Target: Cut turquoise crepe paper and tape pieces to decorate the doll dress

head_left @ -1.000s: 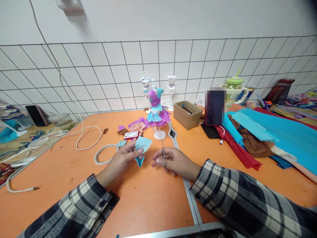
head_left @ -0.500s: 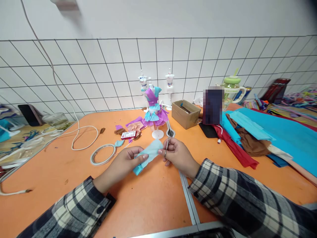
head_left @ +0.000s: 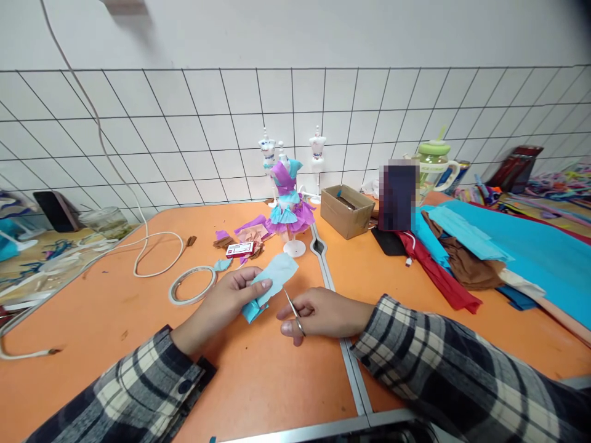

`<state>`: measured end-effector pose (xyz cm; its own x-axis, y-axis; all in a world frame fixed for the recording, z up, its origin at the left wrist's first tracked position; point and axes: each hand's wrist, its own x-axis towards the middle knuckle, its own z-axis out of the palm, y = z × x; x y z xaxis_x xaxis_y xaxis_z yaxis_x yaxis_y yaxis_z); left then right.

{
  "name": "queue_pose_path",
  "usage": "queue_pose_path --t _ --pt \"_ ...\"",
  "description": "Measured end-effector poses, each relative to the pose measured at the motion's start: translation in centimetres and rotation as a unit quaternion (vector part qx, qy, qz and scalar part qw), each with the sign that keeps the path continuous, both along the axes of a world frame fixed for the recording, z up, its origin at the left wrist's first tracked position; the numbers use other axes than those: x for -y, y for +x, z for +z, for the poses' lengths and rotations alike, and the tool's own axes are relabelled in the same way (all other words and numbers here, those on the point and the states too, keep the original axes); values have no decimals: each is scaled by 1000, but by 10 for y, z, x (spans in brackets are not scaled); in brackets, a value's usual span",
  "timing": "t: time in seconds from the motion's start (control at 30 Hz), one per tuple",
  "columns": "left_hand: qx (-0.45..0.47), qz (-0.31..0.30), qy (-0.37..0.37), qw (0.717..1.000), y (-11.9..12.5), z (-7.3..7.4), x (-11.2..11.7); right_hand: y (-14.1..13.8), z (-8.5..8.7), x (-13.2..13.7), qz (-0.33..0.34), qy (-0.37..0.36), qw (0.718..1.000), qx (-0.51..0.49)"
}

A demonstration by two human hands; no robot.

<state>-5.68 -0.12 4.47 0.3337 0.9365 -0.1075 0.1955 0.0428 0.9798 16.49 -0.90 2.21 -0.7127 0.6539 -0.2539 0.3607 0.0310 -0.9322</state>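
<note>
My left hand (head_left: pixel 235 297) pinches a light blue piece of crepe paper (head_left: pixel 277 274) between thumb and fingers, above the orange table. Its lower end is folded and crumpled. Just right of the paper, my right hand (head_left: pixel 318 314) holds small scissors (head_left: pixel 293 311), fingers at the handles and the blades pointing up and left. The blades are apart from the paper. Beyond both hands stands a small dress form (head_left: pixel 286 203) on a round white base, dressed in purple and blue paper with a ruffled skirt.
A tape roll (head_left: pixel 192 285), paper scraps (head_left: pixel 252 231) and a small red-and-white box (head_left: pixel 240 249) lie left. Two bare dress forms (head_left: pixel 317 154) stand behind. Rightward are a cardboard box (head_left: pixel 347 212), a propped phone (head_left: pixel 398 197), a lidded jug (head_left: pixel 433 166) and coloured paper sheets (head_left: pixel 530 240).
My right hand with the scissors has come down and away from the paper, and the blades have swung to point up-left. The paper has shifted slightly left in my left hand.
</note>
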Motion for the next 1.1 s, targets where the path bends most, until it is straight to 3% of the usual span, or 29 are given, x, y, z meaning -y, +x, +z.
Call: queue_pose_path --t 0.47,0.67,0.77,0.83,0.97,1.1 --pt "-50 -9 61 997 1 4 2 4 5 -1 31 -10 999 -4" --pt "-30 -37 32 998 1 5 3 2 7 -1 27 -69 997 -37" --pt "1 -45 11 999 -1 4 3 4 12 0 60 -83 993 -64" --pt "38 -36 41 998 0 5 5 6 16 1 111 -110 984 -87" --pt "156 -5 197 968 5 7 10 7 23 5 202 -172 957 -118" --pt "193 -53 239 950 6 7 16 6 22 7 249 -205 936 -144"
